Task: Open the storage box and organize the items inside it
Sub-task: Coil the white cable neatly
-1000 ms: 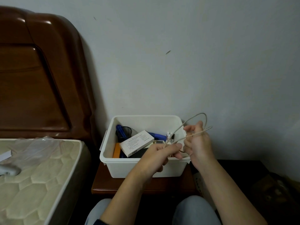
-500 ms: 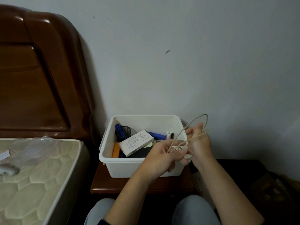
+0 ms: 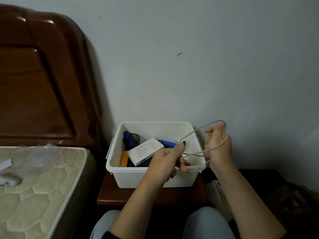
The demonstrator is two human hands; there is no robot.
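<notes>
Head view: the white storage box (image 3: pixel 153 176) sits open on a small brown desk (image 3: pixel 110 194) between the bed (image 3: pixel 34 178) and the wall; inside lie a white carton (image 3: pixel 145 150), an orange item (image 3: pixel 124 161), a black mesh cup (image 3: pixel 133 138) and blue pens (image 3: pixel 168 144); above its right half, the left hand (image 3: pixel 165 163) pinches a pale cable (image 3: pixel 195 154) between thumb and curled fingers; the right hand (image 3: pixel 218 145) has its fingers curled with the cable looped round them.
</notes>
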